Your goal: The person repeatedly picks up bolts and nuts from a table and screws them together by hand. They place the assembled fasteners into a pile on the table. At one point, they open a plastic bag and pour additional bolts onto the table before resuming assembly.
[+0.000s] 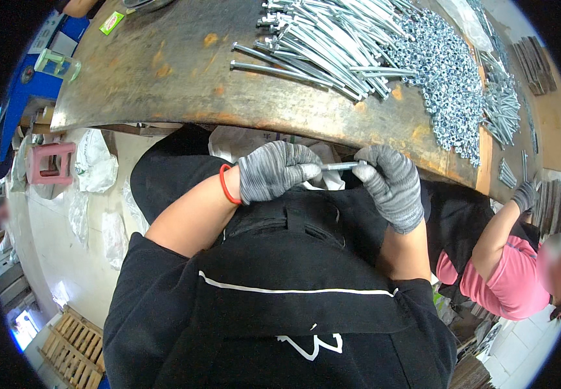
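Both my hands wear grey knit gloves and meet in front of the table's near edge, above my lap. My left hand (275, 171) is closed around one end of a long silver bolt (340, 166), which lies level between my hands. The fingers of my right hand (392, 187) pinch its other end; whether a nut sits there is hidden by the fingertips. Beyond my hands, a heap of long bolts (332, 42) lies on the worn metal table (177, 81). A large spread of small silver nuts (449, 84) adjoins it on the right.
At right, a co-worker in a pink shirt (510, 279) reaches a gloved hand (524, 196) toward more bolts (502, 107). A pink stool (51, 163) and plastic bags (95, 162) stand on the floor at left. A wooden pallet (73, 350) lies lower left.
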`<act>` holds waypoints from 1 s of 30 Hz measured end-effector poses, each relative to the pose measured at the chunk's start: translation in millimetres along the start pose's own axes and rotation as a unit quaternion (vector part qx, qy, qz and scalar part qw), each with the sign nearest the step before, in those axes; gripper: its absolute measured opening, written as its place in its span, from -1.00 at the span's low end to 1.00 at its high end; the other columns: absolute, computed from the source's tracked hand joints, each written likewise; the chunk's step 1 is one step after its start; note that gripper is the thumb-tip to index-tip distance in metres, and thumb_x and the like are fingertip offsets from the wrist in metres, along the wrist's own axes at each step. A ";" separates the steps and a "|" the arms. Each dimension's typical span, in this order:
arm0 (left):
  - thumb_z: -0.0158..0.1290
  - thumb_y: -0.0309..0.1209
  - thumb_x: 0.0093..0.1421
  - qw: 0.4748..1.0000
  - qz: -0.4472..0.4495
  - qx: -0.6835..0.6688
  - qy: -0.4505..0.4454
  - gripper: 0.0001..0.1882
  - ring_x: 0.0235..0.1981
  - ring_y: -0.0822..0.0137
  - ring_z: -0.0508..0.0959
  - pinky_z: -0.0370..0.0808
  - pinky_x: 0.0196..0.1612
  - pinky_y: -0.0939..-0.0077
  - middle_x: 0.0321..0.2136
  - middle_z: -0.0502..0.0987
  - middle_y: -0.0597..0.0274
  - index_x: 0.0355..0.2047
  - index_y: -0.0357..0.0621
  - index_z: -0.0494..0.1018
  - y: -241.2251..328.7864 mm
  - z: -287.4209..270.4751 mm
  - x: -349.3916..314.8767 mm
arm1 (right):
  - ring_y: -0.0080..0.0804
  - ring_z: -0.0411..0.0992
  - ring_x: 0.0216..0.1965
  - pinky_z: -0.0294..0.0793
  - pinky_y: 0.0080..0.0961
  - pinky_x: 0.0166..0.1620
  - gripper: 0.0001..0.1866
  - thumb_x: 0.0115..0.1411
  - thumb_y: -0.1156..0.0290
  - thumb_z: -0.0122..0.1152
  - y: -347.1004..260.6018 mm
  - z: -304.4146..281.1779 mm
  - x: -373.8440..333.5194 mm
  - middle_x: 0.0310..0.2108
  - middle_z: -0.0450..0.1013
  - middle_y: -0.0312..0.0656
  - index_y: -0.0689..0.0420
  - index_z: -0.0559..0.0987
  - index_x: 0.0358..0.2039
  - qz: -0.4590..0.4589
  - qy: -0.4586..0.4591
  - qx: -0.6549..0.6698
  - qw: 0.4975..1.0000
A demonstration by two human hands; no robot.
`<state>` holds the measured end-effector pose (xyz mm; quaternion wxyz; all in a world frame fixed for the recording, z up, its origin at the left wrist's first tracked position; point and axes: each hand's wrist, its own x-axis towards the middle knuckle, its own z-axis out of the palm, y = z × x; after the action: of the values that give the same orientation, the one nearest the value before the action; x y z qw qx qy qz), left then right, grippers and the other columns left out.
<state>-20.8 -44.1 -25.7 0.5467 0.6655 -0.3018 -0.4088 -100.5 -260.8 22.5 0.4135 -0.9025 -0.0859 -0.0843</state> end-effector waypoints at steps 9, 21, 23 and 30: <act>0.02 -0.34 0.14 0.936 0.147 0.279 0.156 -0.79 -0.34 0.11 0.54 0.47 -0.23 0.37 -0.39 0.55 0.10 -0.28 -0.16 0.53 7.6 28.6 -0.7 | -0.32 0.42 -0.59 0.39 -0.45 -0.45 -0.49 0.22 -0.02 -0.05 -1.1 26.6 -5.5 -0.67 0.42 -0.15 0.22 0.54 -0.48 0.137 0.135 0.103 0.976; -0.01 -0.37 0.20 0.975 0.074 0.123 0.168 -0.79 -0.39 0.41 0.53 0.45 -0.24 0.55 -0.46 0.57 0.20 -0.28 -0.24 0.51 -28.8 -11.8 -6.4 | -0.35 0.44 -0.18 0.40 -0.43 -0.08 -0.66 0.12 0.30 0.19 1.1 48.2 -10.7 -0.15 0.44 -0.08 0.17 0.49 -0.12 0.074 0.098 0.157 0.980; 0.06 -0.38 0.16 0.994 0.032 0.067 0.082 -0.78 -0.32 0.39 0.55 0.45 -0.18 0.55 -0.37 0.59 0.13 -0.25 -0.27 0.52 -29.7 -6.9 -4.6 | -0.31 0.47 -0.28 0.43 -0.43 -0.15 -0.74 0.11 0.32 0.19 22.6 49.8 -20.2 -0.31 0.50 -0.11 0.19 0.53 -0.22 0.117 0.046 0.140 0.982; -0.11 -0.09 0.23 0.898 0.053 0.437 0.015 -0.58 -0.19 0.06 0.53 0.42 -0.07 0.31 -0.15 0.51 0.03 -0.03 -0.07 0.42 -128.1 -15.7 49.0 | -0.27 0.44 -0.39 0.41 -0.48 -0.26 -0.79 0.12 0.35 0.16 89.5 79.1 -43.4 -0.42 0.46 -0.06 0.22 0.52 -0.30 0.194 -0.079 -0.031 0.977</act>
<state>10.8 -50.0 -160.0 0.2259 0.8265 -0.4769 -0.1962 -116.1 -261.9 -103.7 0.3855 -0.9183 0.0607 0.0661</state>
